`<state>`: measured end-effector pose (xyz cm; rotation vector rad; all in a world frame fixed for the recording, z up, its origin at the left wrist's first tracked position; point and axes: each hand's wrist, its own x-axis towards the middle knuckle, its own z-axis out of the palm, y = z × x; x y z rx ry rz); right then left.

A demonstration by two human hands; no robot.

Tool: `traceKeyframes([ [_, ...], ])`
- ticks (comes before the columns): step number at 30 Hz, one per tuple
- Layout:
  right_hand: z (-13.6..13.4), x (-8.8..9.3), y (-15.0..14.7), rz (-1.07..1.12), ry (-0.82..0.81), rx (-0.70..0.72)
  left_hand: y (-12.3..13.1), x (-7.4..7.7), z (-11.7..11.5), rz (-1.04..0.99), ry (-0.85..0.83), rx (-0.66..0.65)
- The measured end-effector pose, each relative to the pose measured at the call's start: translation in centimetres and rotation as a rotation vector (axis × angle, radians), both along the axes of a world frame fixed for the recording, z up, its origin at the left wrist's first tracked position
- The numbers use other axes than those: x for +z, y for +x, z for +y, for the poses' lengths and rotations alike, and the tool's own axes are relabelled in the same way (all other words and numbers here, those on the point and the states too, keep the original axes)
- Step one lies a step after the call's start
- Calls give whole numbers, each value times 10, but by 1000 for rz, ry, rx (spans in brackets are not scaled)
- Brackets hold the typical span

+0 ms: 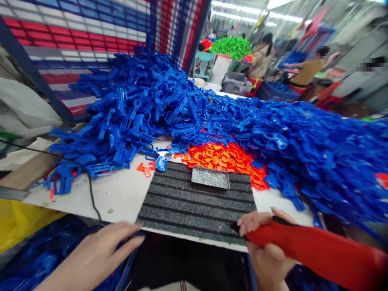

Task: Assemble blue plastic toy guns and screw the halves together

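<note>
As the right hand (268,260) gripped a red-handled tool (312,250) at the corner of the ribbed black mat (194,206), the left hand (91,256) lay open near the mat's edge, below heaped blue plastic toy-gun parts (136,113).

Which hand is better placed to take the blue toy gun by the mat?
Left, probably: the left hand is empty and closer to the blue toy gun, while the right hand holds a red tool.

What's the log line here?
left hand: empty, by black mat | right hand: holds red handheld tool | nearby: metal tray, blue toy-gun parts
</note>
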<state>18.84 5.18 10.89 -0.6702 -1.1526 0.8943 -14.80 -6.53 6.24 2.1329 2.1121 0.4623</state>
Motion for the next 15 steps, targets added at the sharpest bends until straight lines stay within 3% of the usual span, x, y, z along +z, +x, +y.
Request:
traceKeyframes([
  [1, -1, 0, -1, -2, 9, 10, 14, 2, 32, -7, -43, -6],
  [4, -5, 5, -1, -3, 30, 2, 47, 5, 123, 130, 107, 220],
  [7, -6, 10, 3, 5, 35, 3, 58, -1, 179, 242, 104, 322],
  [11, -4, 14, 11, 51, 5, 76, 52, -4, 200, 217, 45, 277],
  [15, 10, 9, 23, 78, -82, 25, 46, 8, 183, 153, 65, 279],
])
